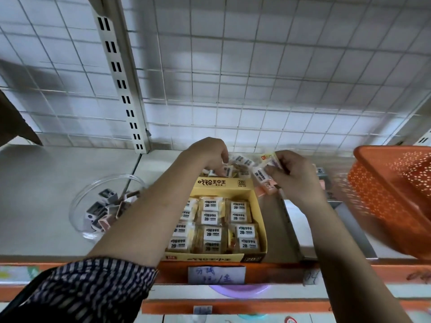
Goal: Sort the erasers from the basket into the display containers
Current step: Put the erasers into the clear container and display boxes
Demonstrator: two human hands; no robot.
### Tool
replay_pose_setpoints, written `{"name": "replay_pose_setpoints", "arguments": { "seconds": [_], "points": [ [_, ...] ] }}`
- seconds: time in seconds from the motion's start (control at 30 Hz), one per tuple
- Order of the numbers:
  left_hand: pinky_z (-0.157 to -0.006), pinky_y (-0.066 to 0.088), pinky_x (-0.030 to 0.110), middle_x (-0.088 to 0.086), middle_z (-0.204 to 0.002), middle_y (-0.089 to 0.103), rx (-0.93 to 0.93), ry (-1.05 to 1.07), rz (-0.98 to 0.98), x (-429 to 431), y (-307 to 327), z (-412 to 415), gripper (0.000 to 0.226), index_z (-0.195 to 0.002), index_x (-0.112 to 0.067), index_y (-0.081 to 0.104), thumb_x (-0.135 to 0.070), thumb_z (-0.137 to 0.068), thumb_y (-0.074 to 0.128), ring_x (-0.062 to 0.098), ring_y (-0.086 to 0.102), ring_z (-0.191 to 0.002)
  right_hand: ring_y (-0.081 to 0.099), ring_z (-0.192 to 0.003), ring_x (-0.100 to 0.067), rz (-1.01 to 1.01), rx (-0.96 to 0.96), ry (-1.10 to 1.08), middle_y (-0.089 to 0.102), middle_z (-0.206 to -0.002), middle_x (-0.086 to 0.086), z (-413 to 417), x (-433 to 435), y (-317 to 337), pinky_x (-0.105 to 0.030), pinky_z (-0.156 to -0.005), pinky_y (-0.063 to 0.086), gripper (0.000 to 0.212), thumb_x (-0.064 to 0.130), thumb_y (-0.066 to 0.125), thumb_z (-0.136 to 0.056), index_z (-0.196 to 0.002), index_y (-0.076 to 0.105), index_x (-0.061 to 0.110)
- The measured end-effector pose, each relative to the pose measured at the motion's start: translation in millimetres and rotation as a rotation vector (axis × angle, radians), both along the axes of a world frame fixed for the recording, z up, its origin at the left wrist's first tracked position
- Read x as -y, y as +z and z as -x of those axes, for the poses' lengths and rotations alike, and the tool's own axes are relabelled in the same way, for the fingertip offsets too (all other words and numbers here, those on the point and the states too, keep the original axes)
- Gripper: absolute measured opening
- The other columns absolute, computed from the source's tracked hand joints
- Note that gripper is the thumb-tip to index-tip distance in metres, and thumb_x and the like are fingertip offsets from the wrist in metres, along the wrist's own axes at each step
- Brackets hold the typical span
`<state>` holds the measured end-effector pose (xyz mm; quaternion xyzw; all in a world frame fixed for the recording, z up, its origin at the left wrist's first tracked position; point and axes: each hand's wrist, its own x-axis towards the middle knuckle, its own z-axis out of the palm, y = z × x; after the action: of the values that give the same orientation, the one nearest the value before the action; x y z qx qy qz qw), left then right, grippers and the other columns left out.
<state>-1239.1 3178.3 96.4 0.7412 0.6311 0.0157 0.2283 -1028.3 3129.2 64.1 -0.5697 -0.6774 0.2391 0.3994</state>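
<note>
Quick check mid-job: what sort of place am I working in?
Probably a stationery shop shelf: a yellow display box of wrapped 2B erasers, a handwritten label on the orange shelf edge, and a wire-grid back panel.

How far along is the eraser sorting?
Done: the yellow display box is packed with rows of 2B erasers. In hand: the right hand pinches a few wrapped erasers; the left hand reaches into loose erasers behind the box, grip unclear. Left: those loose ones, plus whatever the orange basket holds; its contents are out of view.
</note>
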Motion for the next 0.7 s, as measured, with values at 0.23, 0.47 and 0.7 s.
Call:
{"name": "replay_pose_setpoints", "arguments": {
  "seconds": [0.23, 0.47, 0.7],
  "points": [
    [-0.075, 0.048, 0.03, 0.007, -0.114, 0.065, -0.034, 0.001, -0.055, 4, -3, -4, 0.049, -0.123, -0.016, 0.064, -0.017, -0.076, 0.08, 0.022, 0.058, -0.082, 0.072, -0.078, -0.023, 0.105, -0.399, 0.086, 0.074, -0.087, -0.009, -4, 22, 4, -0.043, -0.069, 0.056, 0.011, 0.0, 0.065, -0.088, -0.099, 0.062, 0.002],
    [-0.057, 0.036, 0.025, 0.0, -0.092, 0.061, 0.178, 0.113, -0.279, 31, 13, 18, 0.025, -0.099, -0.014, 0.066, -0.025, -0.079, 0.077, 0.018, 0.054, -0.083, 0.065, -0.075, -0.027, 0.229, -0.52, 0.267, 0.074, -0.088, -0.017, 14, 34, 15, -0.027, -0.058, 0.054, 0.022, 0.0, 0.063, -0.089, -0.103, 0.052, 0.011],
    [-0.064, 0.044, 0.027, -0.006, -0.087, 0.063, 0.443, 0.189, -0.494, 82, 24, 57, 0.025, -0.102, -0.031, 0.06, -0.031, -0.081, 0.074, 0.009, 0.06, -0.072, 0.071, -0.086, -0.024, 0.342, -0.319, 0.467, 0.074, -0.088, -0.008, 49, 35, 22, -0.037, -0.073, 0.058, 0.04, 0.002, 0.076, -0.077, -0.107, 0.053, 0.014]
  ]
}}
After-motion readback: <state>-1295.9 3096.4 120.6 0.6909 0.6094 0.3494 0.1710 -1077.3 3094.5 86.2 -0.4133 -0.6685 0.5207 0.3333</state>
